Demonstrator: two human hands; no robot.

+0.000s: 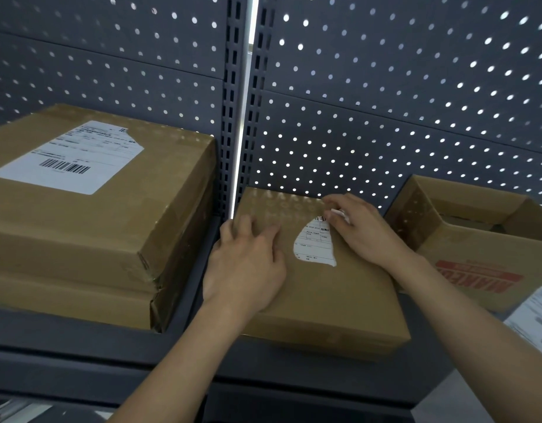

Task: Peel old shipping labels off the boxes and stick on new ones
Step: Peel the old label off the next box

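A flat brown cardboard box [330,300] lies on the dark shelf in front of me. On its top is a torn remnant of a white shipping label [314,244]. My left hand [248,261] lies flat on the box's left part, fingers spread, pressing it down. My right hand [359,230] is at the label's upper right end, its fingertips pinched on a lifted white strip of the label. To the left, a larger brown box [117,227] carries a white barcode label [71,157] with a torn top corner.
An open cardboard box [483,239] with red print stands at the right, with white papers [535,319] in front of it. The grey perforated back panel [385,87] and a slotted upright [233,102] rise behind. The shelf's front edge [80,355] runs below the boxes.
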